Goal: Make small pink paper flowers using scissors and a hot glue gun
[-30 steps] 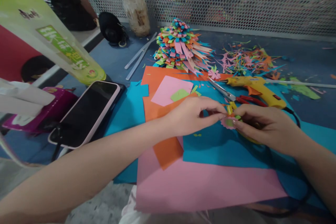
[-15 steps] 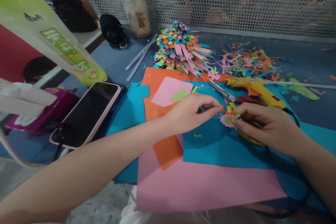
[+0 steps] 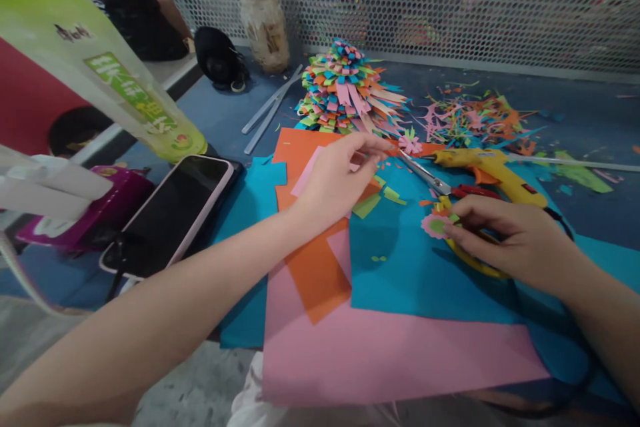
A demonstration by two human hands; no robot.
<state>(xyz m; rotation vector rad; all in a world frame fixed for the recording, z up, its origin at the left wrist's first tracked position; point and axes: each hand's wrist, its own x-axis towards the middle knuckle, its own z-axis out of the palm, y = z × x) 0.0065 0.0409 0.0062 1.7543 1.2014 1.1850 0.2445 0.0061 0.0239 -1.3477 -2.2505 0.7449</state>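
Note:
My right hand (image 3: 500, 233) pinches a small paper flower (image 3: 437, 225) with a pink scalloped edge, a green middle and orange and green bits on it. Stretched over the sheets, my left hand (image 3: 340, 173) has its fingers apart, with nothing visible between them. Its fingertips are near a little pink flower (image 3: 410, 142) and the tips of the scissors (image 3: 425, 173). The scissors, with red and yellow handles, lie partly beneath my right hand. A yellow glue gun (image 3: 493, 170) lies just behind them. Small green paper pieces (image 3: 367, 205) rest beside my left hand.
Behind the sheets stands a multicoloured paper-strip tree (image 3: 350, 93), with a pile of paper scraps (image 3: 475, 117) to its right. Blue (image 3: 425, 287), orange (image 3: 320, 287) and pink sheets (image 3: 400, 360) overlap in front. At left are a phone (image 3: 175, 213), a tall bottle (image 3: 120, 80) and glue sticks (image 3: 273, 110).
My left hand has moved away from the flower, left and farther back, and its fingers have parted. My right hand still holds the flower in about the same place.

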